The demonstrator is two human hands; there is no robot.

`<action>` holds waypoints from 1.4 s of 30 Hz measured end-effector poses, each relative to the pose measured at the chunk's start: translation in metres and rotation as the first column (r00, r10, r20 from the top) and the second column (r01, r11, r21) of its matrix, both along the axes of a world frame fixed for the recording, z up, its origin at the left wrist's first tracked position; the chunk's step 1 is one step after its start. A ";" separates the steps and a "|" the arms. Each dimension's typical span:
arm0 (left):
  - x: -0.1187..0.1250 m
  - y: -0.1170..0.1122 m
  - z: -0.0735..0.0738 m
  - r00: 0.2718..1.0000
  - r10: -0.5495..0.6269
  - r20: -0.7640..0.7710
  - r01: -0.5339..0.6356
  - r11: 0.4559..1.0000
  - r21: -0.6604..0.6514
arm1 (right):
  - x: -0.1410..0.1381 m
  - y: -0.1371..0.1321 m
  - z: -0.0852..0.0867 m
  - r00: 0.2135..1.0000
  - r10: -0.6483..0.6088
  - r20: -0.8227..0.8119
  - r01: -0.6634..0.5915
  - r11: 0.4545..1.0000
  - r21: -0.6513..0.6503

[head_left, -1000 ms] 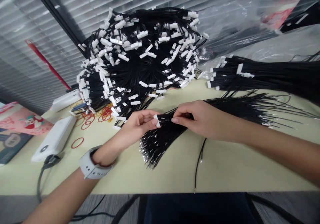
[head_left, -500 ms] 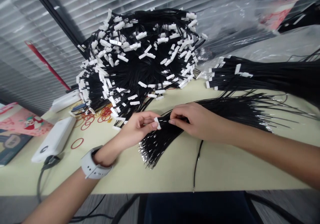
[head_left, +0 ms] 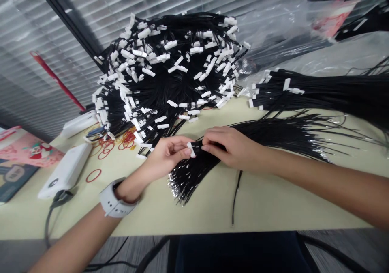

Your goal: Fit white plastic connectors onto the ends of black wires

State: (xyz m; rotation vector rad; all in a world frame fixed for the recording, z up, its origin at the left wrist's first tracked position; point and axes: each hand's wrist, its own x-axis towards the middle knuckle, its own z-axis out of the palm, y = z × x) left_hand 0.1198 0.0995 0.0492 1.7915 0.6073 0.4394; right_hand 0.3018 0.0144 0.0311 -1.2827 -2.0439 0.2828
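Note:
My left hand (head_left: 168,154) pinches a small white connector (head_left: 191,149) between thumb and fingers. My right hand (head_left: 231,147) is closed on the black wire (head_left: 198,146) that meets that connector. Both hands hover just above a fanned bundle of loose black wires (head_left: 194,173) whose bare metal tips point toward the table's front edge. A single black wire (head_left: 234,198) trails from under my right hand to the near edge. A grey watch (head_left: 114,203) sits on my left wrist.
A big heap of black wires with white connectors (head_left: 170,70) fills the back centre. A second bundle (head_left: 319,92) lies at the right on clear plastic. Red rubber bands (head_left: 106,147), a white power bank (head_left: 65,171) and a pink card (head_left: 27,149) sit at the left.
My right hand has slid a little left toward the left hand, closing the gap at the connector. The dangling single wire has shifted slightly left with it.

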 end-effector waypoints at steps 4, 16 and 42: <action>0.000 0.007 -0.001 1.000 -0.006 0.026 0.007 0.999 -0.039 | 0.000 0.001 0.004 0.984 -0.086 -0.155 0.081 0.996 -0.036; 0.000 0.006 -0.001 1.000 -0.005 -0.027 0.006 0.999 0.037 | -0.001 -0.006 0.014 0.974 -0.195 -0.117 0.186 0.979 -0.087; 0.000 0.004 -0.002 1.000 -0.019 -0.019 0.018 0.999 -0.048 | -0.006 -0.011 0.015 0.979 -0.194 -0.054 0.191 0.979 -0.067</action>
